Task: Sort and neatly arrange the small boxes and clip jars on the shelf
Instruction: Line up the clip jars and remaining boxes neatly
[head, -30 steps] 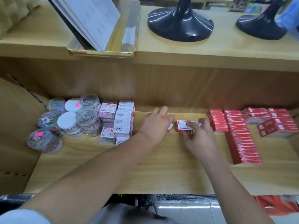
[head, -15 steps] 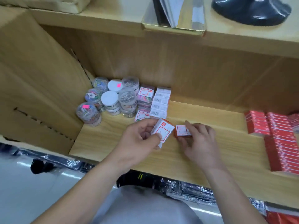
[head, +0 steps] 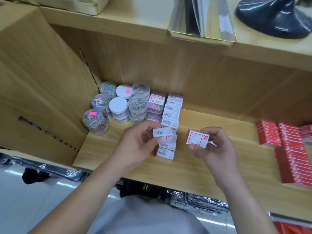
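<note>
Pinched in each hand above the wooden shelf (head: pixel 194 168): left hand (head: pixel 138 146) holds a barcode-side box (head: pixel 162 132), right hand (head: pixel 217 149) a red-labelled box (head: pixel 196 138). Between them runs a box row (head: pixel 169 125); clip jars (head: pixel 118 105) cluster far left.

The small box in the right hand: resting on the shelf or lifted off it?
Lifted. The right hand holds the small box in its fingertips above the shelf, red-framed label facing the camera.
</note>
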{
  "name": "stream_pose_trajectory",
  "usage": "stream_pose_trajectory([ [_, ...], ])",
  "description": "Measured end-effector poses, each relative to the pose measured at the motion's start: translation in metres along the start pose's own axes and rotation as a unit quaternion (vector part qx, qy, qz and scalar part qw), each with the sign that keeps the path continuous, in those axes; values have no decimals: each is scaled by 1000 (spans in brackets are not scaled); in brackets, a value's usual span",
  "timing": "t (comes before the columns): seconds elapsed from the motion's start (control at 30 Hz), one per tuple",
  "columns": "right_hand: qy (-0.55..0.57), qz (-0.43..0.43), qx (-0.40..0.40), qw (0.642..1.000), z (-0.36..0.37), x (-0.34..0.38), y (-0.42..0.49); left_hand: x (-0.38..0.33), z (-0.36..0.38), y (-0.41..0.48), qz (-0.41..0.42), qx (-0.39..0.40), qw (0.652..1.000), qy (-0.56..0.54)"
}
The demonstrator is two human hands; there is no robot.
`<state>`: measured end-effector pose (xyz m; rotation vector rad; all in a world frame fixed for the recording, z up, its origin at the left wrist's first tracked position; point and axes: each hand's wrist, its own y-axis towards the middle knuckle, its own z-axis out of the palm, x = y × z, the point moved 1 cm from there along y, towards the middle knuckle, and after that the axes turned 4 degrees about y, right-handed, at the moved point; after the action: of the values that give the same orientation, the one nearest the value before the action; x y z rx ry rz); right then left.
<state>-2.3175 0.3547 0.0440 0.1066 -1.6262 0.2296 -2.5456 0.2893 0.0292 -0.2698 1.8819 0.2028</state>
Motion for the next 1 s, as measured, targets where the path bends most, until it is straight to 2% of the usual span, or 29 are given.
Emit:
stream_pose_trajectory([
  [0.1, 56, 14, 1, 998, 2, -4, -6, 7, 16, 15, 30, -2, 998, 62],
  [0.27, 61, 15, -20, 998, 18, -13, -13, 21, 26, 12, 109, -48, 988, 95],
  [0.37, 54, 10, -15, 998, 30, -23, -15, 23, 26, 11, 79, -68, 991, 86],
  [0.47, 18, -49, -24, 998, 41, -34, -18, 28, 18, 4, 91, -81, 989, 89],
  [0.57, -47, -86, -53, 994, 48, -41, -17, 32, 11, -6, 116, -44, 987, 105],
  [0.63, -57, -58, -68, 994, 50, -45, -14, 34, 14, -8, 118, -4, 987, 112],
  [0.7, -55, -17, -29, 998, 52, -46, -13, 34, 19, -8, 113, 12, 984, 139],
  [0.8, -136, -29, 45, 989, 56, -50, -14, 35, 24, -10, 110, 9, 980, 167],
  [1.0, -186, -55, 51, 980, 62, -54, -16, 29, 31, -14, 92, -4, 977, 193],
])
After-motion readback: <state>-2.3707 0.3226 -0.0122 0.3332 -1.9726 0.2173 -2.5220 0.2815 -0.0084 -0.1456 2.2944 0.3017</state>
